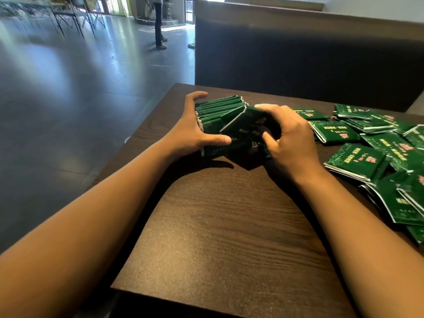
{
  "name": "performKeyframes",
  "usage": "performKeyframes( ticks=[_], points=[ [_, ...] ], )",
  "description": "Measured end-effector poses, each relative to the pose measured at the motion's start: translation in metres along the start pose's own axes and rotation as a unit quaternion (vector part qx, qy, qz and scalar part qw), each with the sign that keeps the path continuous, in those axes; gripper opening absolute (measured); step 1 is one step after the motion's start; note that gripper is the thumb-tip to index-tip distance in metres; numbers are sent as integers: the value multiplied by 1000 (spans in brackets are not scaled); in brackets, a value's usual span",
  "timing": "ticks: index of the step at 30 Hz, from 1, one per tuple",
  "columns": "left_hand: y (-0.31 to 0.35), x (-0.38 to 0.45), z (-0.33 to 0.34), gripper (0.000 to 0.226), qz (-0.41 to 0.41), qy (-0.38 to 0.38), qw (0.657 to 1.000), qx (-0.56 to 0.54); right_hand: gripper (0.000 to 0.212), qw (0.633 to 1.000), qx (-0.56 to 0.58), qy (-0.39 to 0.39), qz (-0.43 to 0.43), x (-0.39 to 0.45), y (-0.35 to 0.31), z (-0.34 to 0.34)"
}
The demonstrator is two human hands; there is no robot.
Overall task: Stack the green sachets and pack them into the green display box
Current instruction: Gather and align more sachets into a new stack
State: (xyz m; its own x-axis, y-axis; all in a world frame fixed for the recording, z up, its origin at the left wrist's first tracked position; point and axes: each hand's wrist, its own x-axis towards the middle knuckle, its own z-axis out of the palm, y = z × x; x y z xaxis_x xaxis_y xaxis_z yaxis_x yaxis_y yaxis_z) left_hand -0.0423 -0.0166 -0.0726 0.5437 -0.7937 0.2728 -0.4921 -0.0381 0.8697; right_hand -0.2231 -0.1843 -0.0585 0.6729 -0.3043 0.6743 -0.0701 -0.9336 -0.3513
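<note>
A row of green sachets (218, 111) is being held on edge at the far left part of the dark wooden table (229, 226). The row is being clasped at its left end by the left hand (197, 131), with the thumb curled along the near side and the fingers hooked over the far side. The right end of the row is being gripped by the right hand (286, 136), whose fingers are curled round a tilted sachet (247, 125) leaning against the others; this part is blurred. More loose sachets (378, 152) are lying scattered in overlapping heaps on the right side of the table, just beside the right hand and running toward the near right edge. The green display box cannot be made out. A dark bench back (309, 60) is standing beyond the far table edge. A person's legs (159, 24) are being shown far off on the shiny floor (68, 88) to the left.
</note>
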Motion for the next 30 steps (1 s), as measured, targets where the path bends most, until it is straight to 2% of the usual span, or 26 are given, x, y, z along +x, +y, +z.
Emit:
performKeyframes(
  ticks=[3, 8, 15, 22, 27, 30],
  points=[
    [2, 0, 1, 116, -1, -2, 1000, -4, 53, 1000, 14, 19, -19, 1, -4, 3],
    [4, -1, 1, 118, 4, -11, 1000, 0, 36, 995, 65, 72, 10, 2, -7, 7],
    [7, -4, 1, 119, 7, -36, 999, -24, 38, 998, -48, -15, 30, -2, -3, 9],
    [4, -3, 2, 127, 23, -52, 998, -15, 40, 999, -48, -26, 1, -1, -12, 13],
    [2, -4, 6, 114, 37, -21, 999, 16, 49, 1000, -23, -5, 16, 0, -12, 17],
    [2, -3, 5, 102, 41, 2, 999, 23, 68, 997, 27, 1, 69, 0, -8, 18]
  ],
)
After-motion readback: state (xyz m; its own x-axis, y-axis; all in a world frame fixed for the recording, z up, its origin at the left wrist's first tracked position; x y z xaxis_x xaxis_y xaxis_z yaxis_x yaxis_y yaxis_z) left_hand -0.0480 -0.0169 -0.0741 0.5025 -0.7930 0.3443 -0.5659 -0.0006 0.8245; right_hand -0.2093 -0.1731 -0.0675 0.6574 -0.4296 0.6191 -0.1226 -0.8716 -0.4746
